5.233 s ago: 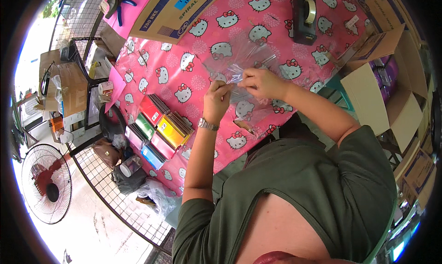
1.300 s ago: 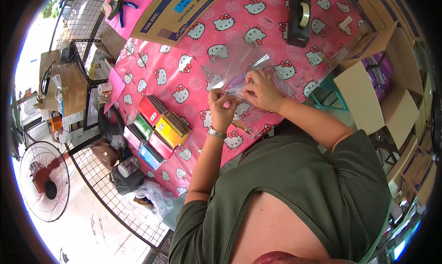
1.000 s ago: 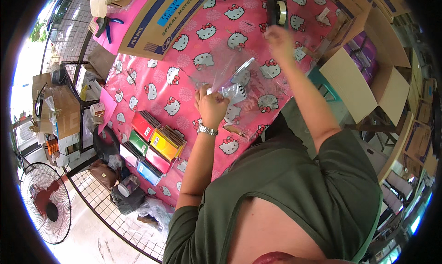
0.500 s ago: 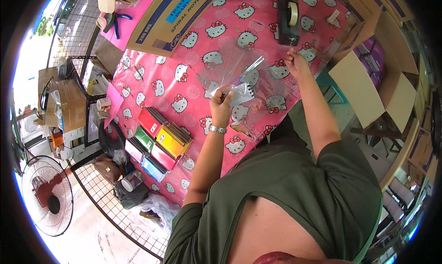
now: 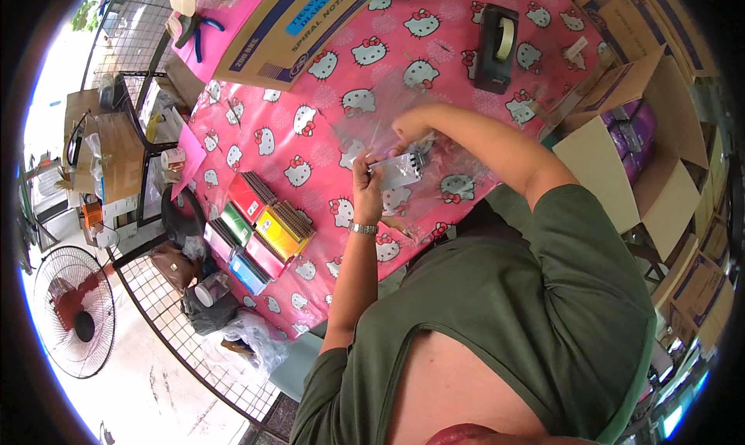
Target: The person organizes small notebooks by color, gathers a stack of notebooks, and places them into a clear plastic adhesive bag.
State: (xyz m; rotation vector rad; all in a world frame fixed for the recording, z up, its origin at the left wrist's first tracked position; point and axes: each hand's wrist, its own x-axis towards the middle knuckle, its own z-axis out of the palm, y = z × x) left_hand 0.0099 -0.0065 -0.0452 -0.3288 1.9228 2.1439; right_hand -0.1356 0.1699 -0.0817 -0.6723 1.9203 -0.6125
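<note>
A small spiral notebook (image 5: 401, 171) with a pale cover and black coil sits near the middle of the table, with clear plastic film (image 5: 365, 127) around and beyond it. My left hand (image 5: 367, 180) pinches the notebook's left end, film included. Curled over the film just above the notebook is my right hand (image 5: 410, 127); its fingers are bent together, and what they hold, if anything, is too small to make out. Stacks of coloured spiral notebooks (image 5: 285, 229), in red, green, yellow, pink and blue, lie left of my left forearm.
A black tape dispenser (image 5: 495, 49) stands at the far right of the pink patterned table cover (image 5: 299, 146). A large carton (image 5: 283, 38) and blue-handled pliers (image 5: 199, 38) are at the far left. An open carton (image 5: 605, 162) with purple packs stands right, a fan (image 5: 74, 311) left.
My right hand has come from near the tape dispenser, leftward and nearer, to the film by the notebook. My left hand still pinches the notebook, which has shifted slightly. The view has tilted a little.
</note>
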